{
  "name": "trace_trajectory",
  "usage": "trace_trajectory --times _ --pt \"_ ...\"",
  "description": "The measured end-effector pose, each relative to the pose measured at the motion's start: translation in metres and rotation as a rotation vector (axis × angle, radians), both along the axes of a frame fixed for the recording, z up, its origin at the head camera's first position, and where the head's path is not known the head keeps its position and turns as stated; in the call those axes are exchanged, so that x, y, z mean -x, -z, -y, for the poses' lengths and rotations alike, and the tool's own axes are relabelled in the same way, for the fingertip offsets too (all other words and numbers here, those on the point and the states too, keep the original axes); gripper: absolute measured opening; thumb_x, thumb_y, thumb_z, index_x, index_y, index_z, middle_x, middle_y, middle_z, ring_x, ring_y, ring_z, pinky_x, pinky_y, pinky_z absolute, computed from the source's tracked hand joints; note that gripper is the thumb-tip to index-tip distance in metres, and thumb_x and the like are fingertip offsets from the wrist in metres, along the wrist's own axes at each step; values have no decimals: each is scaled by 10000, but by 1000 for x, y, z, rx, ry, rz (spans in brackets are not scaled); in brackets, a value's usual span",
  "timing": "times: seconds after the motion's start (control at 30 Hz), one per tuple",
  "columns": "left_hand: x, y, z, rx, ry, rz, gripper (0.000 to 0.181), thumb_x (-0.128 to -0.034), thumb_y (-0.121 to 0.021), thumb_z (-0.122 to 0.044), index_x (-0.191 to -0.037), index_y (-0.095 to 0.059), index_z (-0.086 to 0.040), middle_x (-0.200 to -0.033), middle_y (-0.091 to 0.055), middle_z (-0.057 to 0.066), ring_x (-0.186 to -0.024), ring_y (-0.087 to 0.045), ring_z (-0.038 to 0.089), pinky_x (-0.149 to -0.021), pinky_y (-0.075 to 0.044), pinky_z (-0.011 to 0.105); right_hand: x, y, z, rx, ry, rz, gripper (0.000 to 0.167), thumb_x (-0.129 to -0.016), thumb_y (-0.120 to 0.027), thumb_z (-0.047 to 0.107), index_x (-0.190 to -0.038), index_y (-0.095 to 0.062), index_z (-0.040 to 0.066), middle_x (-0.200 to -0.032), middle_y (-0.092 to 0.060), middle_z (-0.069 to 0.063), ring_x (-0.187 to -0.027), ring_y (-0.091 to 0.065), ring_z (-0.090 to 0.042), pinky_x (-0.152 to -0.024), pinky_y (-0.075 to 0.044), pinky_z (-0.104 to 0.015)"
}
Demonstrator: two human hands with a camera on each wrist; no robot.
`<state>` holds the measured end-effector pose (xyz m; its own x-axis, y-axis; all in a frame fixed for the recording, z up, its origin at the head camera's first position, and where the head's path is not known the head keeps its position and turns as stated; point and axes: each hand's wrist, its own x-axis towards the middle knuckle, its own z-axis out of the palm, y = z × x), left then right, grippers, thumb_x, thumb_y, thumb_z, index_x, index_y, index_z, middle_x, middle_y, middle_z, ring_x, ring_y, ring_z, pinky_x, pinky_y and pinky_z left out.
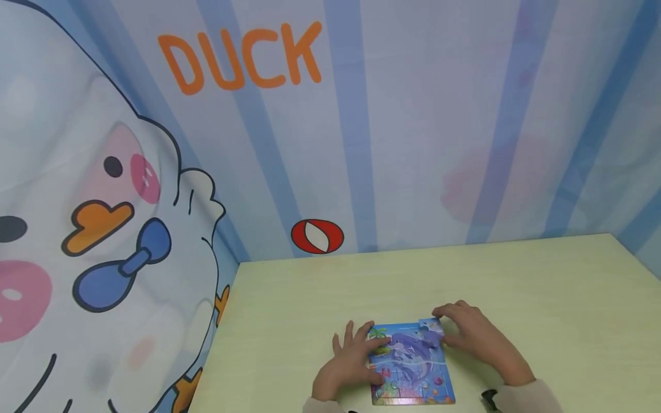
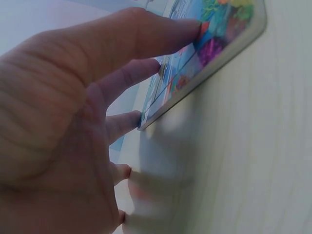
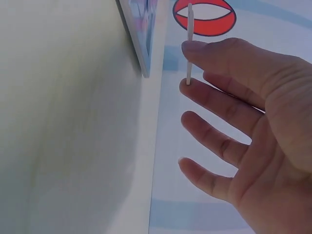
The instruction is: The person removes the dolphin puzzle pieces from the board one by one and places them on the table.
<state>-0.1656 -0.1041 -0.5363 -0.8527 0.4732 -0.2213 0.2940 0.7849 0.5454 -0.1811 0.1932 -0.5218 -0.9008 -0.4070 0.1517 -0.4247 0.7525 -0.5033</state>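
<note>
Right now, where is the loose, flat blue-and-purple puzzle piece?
In the head view, the puzzle piece appears over the upper right corner of the square blue dolphin puzzle, pinched in the person's right hand.

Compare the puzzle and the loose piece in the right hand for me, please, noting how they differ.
Size: the puzzle is much larger than the piece. Pose: the puzzle lies on the table, while the piece is held at the puzzle's far right corner. Contact: the left hand rests on the puzzle; the right hand pinches the piece. Both show blue and purple print.
</note>
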Motion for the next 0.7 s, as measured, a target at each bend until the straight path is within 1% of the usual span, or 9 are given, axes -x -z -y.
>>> trace_trajectory --times 0.07,0.2,0.3,0.47,0.7 --pt "0 1 0 0 -1 2 723 -767 -851 -335 -1438 -582 -324 -1631 -278 39 -1504 -54 478 -1083 -49 762 0 -1 -4 14 1 11 431 -793 -842 99 -1192 -687 47 -1110 -686 -42 -1019 -607 -323 -850 -502 -530" --pt "0 2 0 5 -3 0 722 -765 -848 -347 -1436 -582 -332 -1631 -281 31 -1504 -59 476 -1083 -55 763 0 -3 -12 37 13 31 430 -811 -824 72 -1211 -675 22 -1153 -682 -92 -1078 -607 -375 -881 -501 -542" --pt "0 3 0 3 -3 0 725 -762 -852 -345 -1435 -582 -331 -1631 -282 33 -1502 -61 480 -1081 -54 765 -1 -5 -18 52 24 23 427 -815 -813 48 -1214 -668 3 -1175 -681 -123 -1112 -605 -398 -912 -490 -555" --pt "1 4 0 -7 -2 -1 731 -762 -855 -338 -1438 -578 -326 -1632 -279 35 -1502 -55 482 -1080 -43 767 -3 -9 -29 74 47 1 419 -814 -803 22 -1207 -663 -13 -1189 -679 -155 -1125 -602 -424 -922 -480 -575" --pt "1 4 1 -23 2 2 734 -765 -860 -323 -1441 -575 -319 -1635 -273 33 -1502 -42 484 -1082 -31 765 -1 -12 -47 76 62 45 422 -820 -797 24 -1210 -653 -47 -1202 -672 -202 -1154 -577 -489 -924 -461 -618"
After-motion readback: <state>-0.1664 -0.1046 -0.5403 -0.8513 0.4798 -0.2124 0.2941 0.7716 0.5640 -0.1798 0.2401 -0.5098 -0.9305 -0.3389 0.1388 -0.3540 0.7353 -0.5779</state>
